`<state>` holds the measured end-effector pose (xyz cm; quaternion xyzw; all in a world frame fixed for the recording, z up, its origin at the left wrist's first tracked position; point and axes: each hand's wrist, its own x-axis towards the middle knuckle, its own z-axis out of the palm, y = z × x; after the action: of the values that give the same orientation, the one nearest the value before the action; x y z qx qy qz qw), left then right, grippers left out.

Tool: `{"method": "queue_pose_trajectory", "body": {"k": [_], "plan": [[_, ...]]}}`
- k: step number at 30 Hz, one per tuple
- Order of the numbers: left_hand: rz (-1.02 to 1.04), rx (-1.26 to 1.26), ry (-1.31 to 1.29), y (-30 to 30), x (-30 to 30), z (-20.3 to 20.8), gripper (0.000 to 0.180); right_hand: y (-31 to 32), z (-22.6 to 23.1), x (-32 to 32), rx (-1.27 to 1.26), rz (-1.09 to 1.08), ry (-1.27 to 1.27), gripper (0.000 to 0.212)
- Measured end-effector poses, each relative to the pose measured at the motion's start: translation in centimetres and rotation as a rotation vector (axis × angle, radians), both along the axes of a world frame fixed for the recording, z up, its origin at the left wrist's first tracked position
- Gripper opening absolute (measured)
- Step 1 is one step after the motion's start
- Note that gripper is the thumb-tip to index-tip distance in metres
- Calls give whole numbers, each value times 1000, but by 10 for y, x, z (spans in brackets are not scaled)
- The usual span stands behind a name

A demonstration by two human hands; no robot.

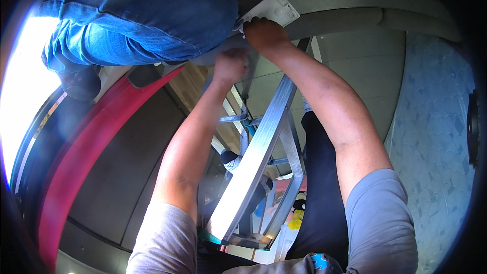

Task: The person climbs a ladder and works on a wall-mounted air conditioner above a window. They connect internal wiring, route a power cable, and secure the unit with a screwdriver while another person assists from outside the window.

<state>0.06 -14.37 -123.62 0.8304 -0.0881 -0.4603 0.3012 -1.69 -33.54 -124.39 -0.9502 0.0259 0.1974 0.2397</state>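
Observation:
A white rectangular plastic panel (274, 9) lies tilted at the upper middle, against a dark curved surface. My right hand (266, 35) is closed at its lower left end, fingers curled over the edge and partly hidden. Just below and to the left, my left hand (231, 66) is curled closed near the grey curved edge. Whatever its fingers hold is hidden. Both forearms reach up and forward over a metal stepladder (253, 157), which stands between them.
Another person's leg in blue jeans (137, 25) fills the upper left, close to my left hand. A pink-red curved band (83, 172) runs down the left. Grey-blue patterned sheeting (436, 147) covers the right side. Yellow and dark items (296, 219) lie far below.

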Motion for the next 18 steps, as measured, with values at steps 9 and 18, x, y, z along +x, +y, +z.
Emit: {"method": "queue_pose_trajectory", "body": {"k": [9, 18], "plan": [[652, 30, 428, -26, 7, 36, 35, -12, 3, -2, 3, 44, -7, 24], [654, 1, 447, -32, 8, 30, 32, -23, 4, 3, 32, 70, 12, 23]]}}
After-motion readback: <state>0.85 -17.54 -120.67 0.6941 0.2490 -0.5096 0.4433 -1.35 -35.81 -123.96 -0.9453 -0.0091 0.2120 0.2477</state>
